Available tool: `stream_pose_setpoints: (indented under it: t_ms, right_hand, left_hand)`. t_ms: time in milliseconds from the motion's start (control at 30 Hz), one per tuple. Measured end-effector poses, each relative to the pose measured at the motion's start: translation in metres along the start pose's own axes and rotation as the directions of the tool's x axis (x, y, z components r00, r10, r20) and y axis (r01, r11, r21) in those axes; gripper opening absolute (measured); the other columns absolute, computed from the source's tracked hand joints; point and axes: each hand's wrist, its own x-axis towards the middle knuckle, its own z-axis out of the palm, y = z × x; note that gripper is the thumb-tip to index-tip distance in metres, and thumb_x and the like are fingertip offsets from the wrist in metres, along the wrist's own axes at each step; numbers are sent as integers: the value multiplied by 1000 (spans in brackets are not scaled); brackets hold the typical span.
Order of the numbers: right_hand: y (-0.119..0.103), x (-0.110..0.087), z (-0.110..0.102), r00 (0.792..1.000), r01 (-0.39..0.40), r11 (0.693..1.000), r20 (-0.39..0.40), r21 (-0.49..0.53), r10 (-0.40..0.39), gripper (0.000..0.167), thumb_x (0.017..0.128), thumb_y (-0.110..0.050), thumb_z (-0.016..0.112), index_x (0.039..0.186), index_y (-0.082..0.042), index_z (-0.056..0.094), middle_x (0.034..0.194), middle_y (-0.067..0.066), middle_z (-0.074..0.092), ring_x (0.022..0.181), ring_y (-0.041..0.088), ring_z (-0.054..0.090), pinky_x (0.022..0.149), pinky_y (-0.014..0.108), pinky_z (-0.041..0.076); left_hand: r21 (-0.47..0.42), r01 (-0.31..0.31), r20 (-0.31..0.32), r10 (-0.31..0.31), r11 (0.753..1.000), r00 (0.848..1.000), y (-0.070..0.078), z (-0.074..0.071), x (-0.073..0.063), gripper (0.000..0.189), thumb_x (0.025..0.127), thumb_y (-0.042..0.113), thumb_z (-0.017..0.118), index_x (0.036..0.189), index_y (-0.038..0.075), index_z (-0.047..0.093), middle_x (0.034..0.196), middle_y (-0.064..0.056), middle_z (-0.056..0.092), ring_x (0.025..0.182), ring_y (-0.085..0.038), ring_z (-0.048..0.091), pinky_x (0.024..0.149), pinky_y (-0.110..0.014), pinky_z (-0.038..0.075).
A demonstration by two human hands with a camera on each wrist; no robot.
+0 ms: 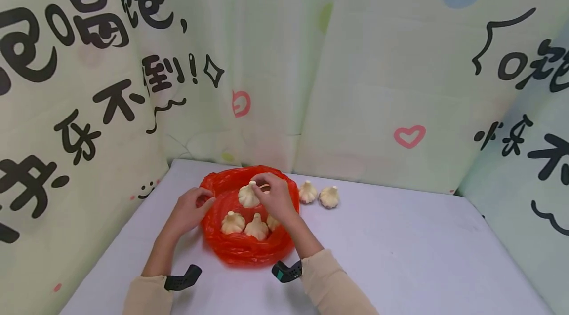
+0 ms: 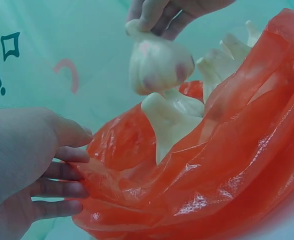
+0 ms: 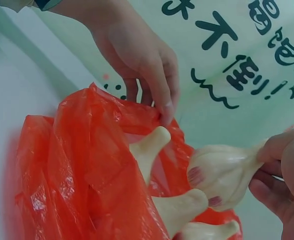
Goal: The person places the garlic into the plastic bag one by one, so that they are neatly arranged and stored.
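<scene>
My right hand pinches a white garlic bulb by its stem, holding it up over an open red plastic bag. Purple-pink patches mark the lower part of this bulb in the right wrist view. At the bag's left side, my left hand holds the rim between thumb and fingers. Inside the bag sit more garlic bulbs, stems up, one partly hidden by my right wrist. In the left wrist view, the left hand has its fingertips at the bag's edge.
Two garlic bulbs, one nearer the bag and one farther right, stand on the white table. A printed curtain rises behind the table and along both sides. Black wrist cameras sit on both forearms.
</scene>
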Motion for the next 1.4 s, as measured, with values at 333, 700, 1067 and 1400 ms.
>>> stream_pose_setpoints:
  t_ms: [333,700,1067,1400]
  right_hand:
    - [-4,8,20,999,-11,1000,51,10,10,17,91,-15,66,108,-11,70,104,3,71,97,16,66,82,28,58]
    - [-4,16,37,991,-22,1000,133,-3,23,24,91,-16,66,113,-7,70,108,4,72,98,17,67,83,26,57]
    - [-2,21,49,985,-41,999,169,-21,43,20,91,-18,67,109,-10,71,106,1,72,95,14,66,85,24,56]
    - [0,24,57,974,-59,997,217,-43,67,14,92,-17,66,104,-12,71,103,0,72,93,14,65,85,25,56]
  left_hand:
    - [4,1,-14,-1,1000,1000,-3,-1,0,25,94,18,61,115,5,60,111,-14,60,99,-26,56,80,-36,58]
    - [18,17,-8,-17,1000,1000,-5,-2,2,27,94,21,61,117,6,60,112,-13,60,100,-25,56,82,-36,58]
    - [23,5,-10,-5,1000,1000,-7,-2,2,25,95,21,61,114,6,61,109,-13,60,98,-25,55,82,-35,57]
    - [26,18,-10,-17,1000,1000,-8,-2,3,24,94,21,61,113,7,61,109,-12,60,97,-24,55,82,-36,57]
